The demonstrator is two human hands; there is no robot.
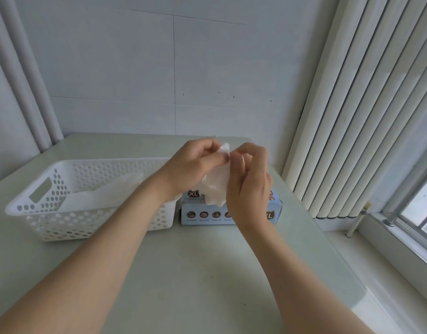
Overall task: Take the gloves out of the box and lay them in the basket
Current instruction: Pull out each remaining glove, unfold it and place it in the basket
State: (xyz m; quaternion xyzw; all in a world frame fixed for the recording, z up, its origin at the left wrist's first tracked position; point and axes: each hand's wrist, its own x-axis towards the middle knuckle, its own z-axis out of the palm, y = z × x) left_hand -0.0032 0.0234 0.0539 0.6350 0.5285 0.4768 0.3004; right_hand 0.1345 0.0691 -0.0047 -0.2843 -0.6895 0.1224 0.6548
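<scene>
Head view: both hands are up over the glove box, with one glove between them.
Left fingers (211,147): curled in, thumb and forefinger pinching the top edge of the thin white disposable glove (216,185).
Right fingers (237,162): curled, pinching the same top edge just beside the left pinch. The fingertips of the two hands are nearly touching.
Left hand (192,166): back of the hand faces the camera, forearm crossing over the basket's right end.
Right hand (249,189): sits in front of the box and hides its right part.
Glove: hangs crumpled from the two pinches. Its lower end reaches the box top; can't tell whether it is clear of the opening.
Box (206,214): pale blue carton marked XL with a row of round icons on its front face. It sits on the table just right of the basket, close to touching.
Basket (63,226): white perforated plastic with a handle slot in its left end wall. Whitish glove material (122,183) already lies inside, towards the back.
Table (207,273): pale green top.
Surroundings: white panelled wall (135,68) behind, vertical blinds (364,116) and window frame (414,203) on the right.
</scene>
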